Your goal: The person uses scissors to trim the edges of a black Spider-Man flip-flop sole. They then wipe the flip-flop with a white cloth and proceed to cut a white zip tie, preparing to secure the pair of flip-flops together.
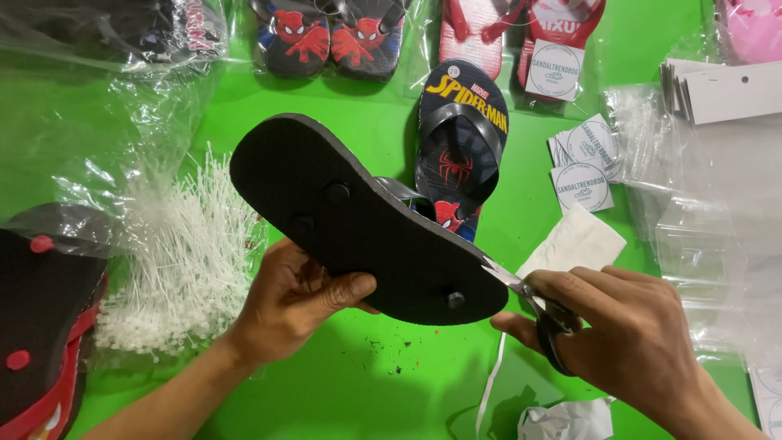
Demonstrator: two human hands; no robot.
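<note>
The left hand (285,305) grips a black sandal (366,216) sole-up over the green desk (391,383), fingers wrapped on its near edge, baring the heel rim. The right hand (627,342), fingers closed through scissors (529,305), puts the blades on that rim.

Scissors (538,314) mostly hidden in right hand (627,334); blade tips behind sandal (366,220).

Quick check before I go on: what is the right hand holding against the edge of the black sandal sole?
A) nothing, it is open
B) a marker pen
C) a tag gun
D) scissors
D: the right hand grips dark-handled scissors, whose blade tips meet the edge of the upturned black sandal that the left hand holds sole-up.
</note>
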